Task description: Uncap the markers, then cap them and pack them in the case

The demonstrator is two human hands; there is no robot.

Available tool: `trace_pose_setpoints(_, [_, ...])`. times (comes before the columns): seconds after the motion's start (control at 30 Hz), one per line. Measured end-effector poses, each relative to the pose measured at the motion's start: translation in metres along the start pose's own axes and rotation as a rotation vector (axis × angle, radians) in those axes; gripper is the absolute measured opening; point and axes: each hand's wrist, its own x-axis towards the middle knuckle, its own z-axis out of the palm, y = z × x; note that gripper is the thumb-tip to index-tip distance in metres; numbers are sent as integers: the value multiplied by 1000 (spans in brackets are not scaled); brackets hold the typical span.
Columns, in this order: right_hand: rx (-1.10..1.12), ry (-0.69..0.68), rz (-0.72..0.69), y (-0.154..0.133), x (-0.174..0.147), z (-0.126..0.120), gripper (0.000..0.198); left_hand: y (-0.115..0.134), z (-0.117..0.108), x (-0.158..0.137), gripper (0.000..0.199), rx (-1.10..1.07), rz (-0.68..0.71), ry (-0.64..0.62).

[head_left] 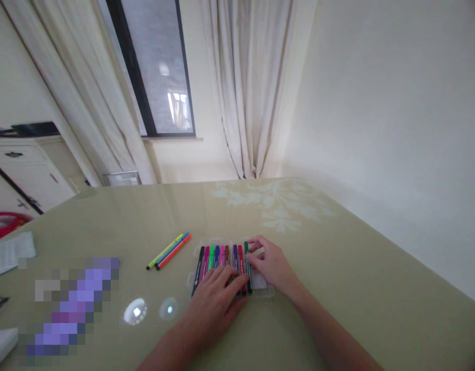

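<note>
A clear plastic case (267, 292) lies on the table in front of me, with several felt-tip markers side by side in it. Among them are a black marker (199, 268), a light green marker (211, 256) and a red marker (241, 256). My left hand (218, 296) rests over the lower part of the row, fingers stretched out across the markers and hiding their ends. At the right end of the row, my right hand (271, 265) pinches a dark green marker (249, 273) between thumb and fingers.
Left of the case, a yellow-green marker (164, 252), a blue one and an orange marker (174, 251) lie together on the glossy table (357, 288). A blurred-out purple object (73, 309) is farther left. A wall (395, 129) borders the table's right side.
</note>
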Motion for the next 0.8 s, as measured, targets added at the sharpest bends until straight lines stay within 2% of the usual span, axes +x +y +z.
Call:
trace_pose_setpoints(0.13, [-113, 2, -33, -4, -3, 0, 17, 2, -2, 0, 37, 18, 2, -16])
trace_pose_setpoints(0.4, [-257, 37, -94, -9, -4, 2, 8, 2, -2, 0, 42, 44, 9, -9])
trace_pose_setpoints(0.8, [-475, -16, -185, -15, -9, 4, 12, -1, 0, 0, 40, 104, 62, 17])
